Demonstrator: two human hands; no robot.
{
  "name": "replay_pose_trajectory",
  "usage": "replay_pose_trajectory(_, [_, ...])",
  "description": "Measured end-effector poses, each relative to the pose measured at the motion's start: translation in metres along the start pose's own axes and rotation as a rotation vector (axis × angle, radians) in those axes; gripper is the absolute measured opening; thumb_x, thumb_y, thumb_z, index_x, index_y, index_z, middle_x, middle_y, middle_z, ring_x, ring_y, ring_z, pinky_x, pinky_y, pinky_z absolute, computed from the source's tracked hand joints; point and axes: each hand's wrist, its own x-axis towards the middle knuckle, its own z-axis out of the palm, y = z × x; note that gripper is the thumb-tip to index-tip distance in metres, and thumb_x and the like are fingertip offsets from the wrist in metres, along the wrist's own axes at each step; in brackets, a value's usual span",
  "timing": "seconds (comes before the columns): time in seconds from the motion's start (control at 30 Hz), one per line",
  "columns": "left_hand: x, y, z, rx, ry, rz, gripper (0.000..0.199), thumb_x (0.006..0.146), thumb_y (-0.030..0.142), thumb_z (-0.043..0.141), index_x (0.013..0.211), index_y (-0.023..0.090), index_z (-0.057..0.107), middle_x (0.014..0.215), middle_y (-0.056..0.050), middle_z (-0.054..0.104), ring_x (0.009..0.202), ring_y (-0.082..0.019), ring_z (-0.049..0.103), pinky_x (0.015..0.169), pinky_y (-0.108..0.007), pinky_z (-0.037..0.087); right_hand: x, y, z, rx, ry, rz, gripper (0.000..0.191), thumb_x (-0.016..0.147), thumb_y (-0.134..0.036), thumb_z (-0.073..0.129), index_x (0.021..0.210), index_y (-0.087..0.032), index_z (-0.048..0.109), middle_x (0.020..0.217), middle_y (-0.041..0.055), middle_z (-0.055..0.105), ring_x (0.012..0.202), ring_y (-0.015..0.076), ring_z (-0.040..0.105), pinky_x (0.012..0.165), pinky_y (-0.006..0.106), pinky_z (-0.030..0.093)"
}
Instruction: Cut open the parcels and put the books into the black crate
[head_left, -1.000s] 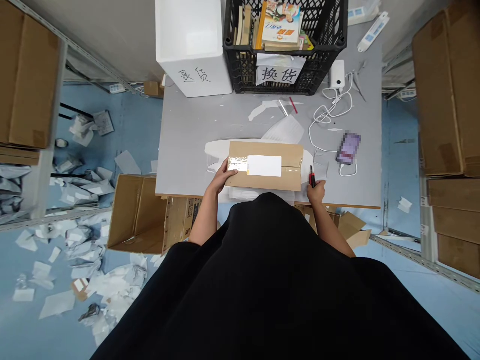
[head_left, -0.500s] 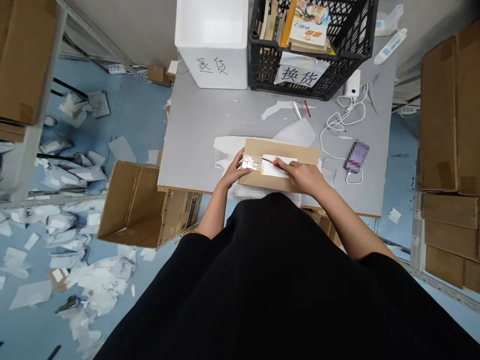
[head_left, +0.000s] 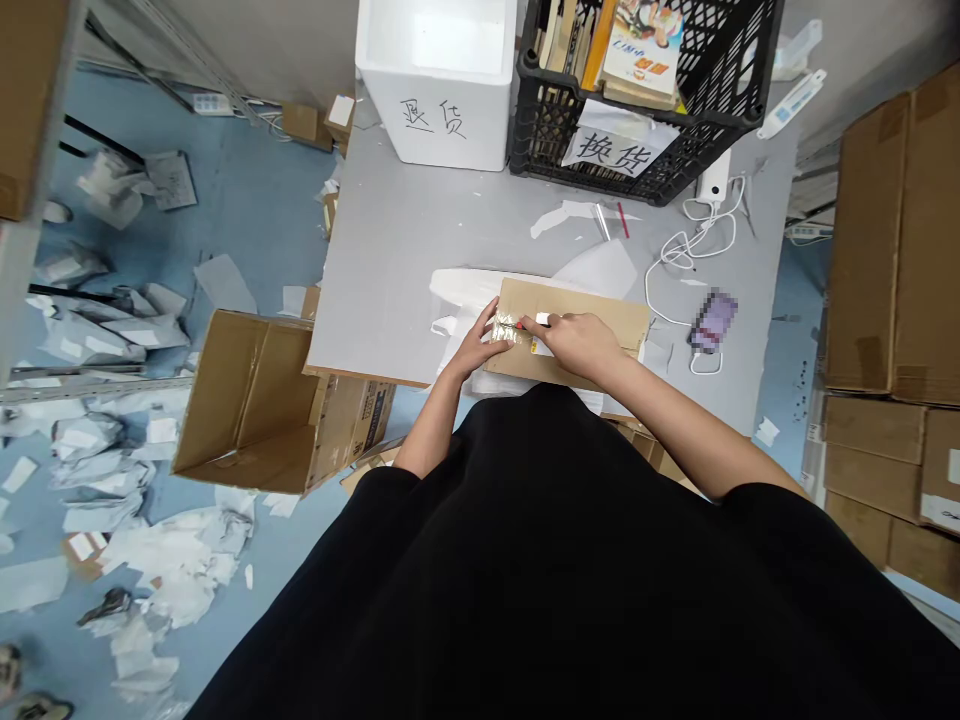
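A flat brown cardboard box (head_left: 626, 318) lies across white wrapping (head_left: 457, 285) near the table's front edge. My left hand (head_left: 474, 352) grips its left end, thumb on top and fingers along the edge. Shiny clear tape (head_left: 507, 337) covers that end. In my right hand (head_left: 579, 344) is a thin red-and-black tool (head_left: 519, 325), possibly a small screwdriver or knife. Its tip is at the tape, close to my left fingers, and my index finger stretches along it. The right hand hides most of the white label (head_left: 540, 346) and the tool's handle.
A white bin (head_left: 435, 120) and a black crate (head_left: 637, 175) holding books stand at the table's back. To the right lie a phone (head_left: 714, 320) and a white cable (head_left: 679, 250). An open carton (head_left: 247, 400) stands left; discarded wrapping (head_left: 180, 560) litters the floor.
My right hand has moved left along the box, bringing the tool's tip farther over the taped end. The left hand keeps its hold. The whole view has shifted and turned slightly.
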Motion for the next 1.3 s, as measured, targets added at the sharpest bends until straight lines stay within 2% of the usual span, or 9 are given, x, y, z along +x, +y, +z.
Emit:
replay_pose_trajectory(0.3, [0.002, -0.007, 0.000, -0.016, 0.031, 0.033, 0.098, 0.076, 0.046, 0.078, 0.159, 0.040, 0.025, 0.165, -0.002, 0.030, 0.147, -0.036, 0.035, 0.120, -0.054, 0.029, 0.004, -0.007, 0.005, 0.018, -0.007, -0.010, 0.057, 0.101, -0.023, 0.032, 0.158, -0.021, 0.025, 0.116, 0.0208, 0.069, 0.093, 0.0269, 0.067, 0.073, 0.034, 0.040])
replay_pose_trajectory(0.47, [0.002, -0.012, 0.001, -0.059, 0.054, 0.012, 0.098, 0.074, 0.044, 0.080, 0.157, 0.039, 0.030, 0.163, -0.001, 0.034, 0.148, -0.036, 0.035, 0.121, -0.054, 0.029, -0.003, 0.002, 0.013, 0.019, -0.018, 0.010, 0.055, 0.101, -0.021, 0.032, 0.156, -0.023, 0.030, 0.117, 0.0202, 0.068, 0.093, 0.0270, 0.067, 0.074, 0.034, 0.039])
replay_pose_trajectory(0.67, [0.002, -0.019, 0.007, -0.081, 0.119, 0.010, 0.095, 0.074, 0.042, 0.078, 0.157, 0.037, 0.032, 0.163, -0.001, 0.035, 0.146, -0.034, 0.038, 0.119, -0.050, 0.035, -0.029, 0.032, 0.039, 0.017, -0.031, 0.072, 0.056, 0.100, -0.025, 0.038, 0.156, -0.029, 0.034, 0.111, 0.0162, 0.070, 0.089, 0.0254, 0.066, 0.069, 0.033, 0.036])
replay_pose_trajectory(0.97, [0.002, -0.021, 0.012, -0.062, 0.148, 0.009, 0.093, 0.073, 0.043, 0.078, 0.155, 0.036, 0.035, 0.160, -0.003, 0.041, 0.144, -0.034, 0.042, 0.117, -0.048, 0.039, -0.090, 0.079, 0.084, 0.057, -0.019, 0.231, 0.053, 0.098, -0.033, 0.044, 0.152, -0.037, 0.042, 0.096, 0.0107, 0.072, 0.080, 0.0230, 0.062, 0.065, 0.031, 0.031])
replay_pose_trajectory(1.13, [0.003, -0.022, 0.017, -0.035, 0.141, 0.003, 0.092, 0.073, 0.045, 0.076, 0.155, 0.036, 0.035, 0.159, -0.003, 0.043, 0.144, -0.033, 0.042, 0.116, -0.047, 0.040, -0.109, 0.091, 0.102, 0.119, 0.026, 0.266, 0.052, 0.097, -0.036, 0.048, 0.149, -0.040, 0.043, 0.100, 0.0100, 0.072, 0.083, 0.0235, 0.061, 0.067, 0.032, 0.031])
replay_pose_trajectory(1.3, [0.004, -0.026, 0.020, -0.025, 0.159, 0.011, 0.091, 0.073, 0.046, 0.075, 0.155, 0.037, 0.036, 0.159, -0.002, 0.042, 0.144, -0.032, 0.043, 0.115, -0.046, 0.042, -0.110, 0.094, 0.104, 0.157, 0.023, 0.270, 0.053, 0.097, -0.031, 0.049, 0.149, -0.041, 0.044, 0.104, 0.0107, 0.071, 0.085, 0.0252, 0.062, 0.069, 0.033, 0.031])
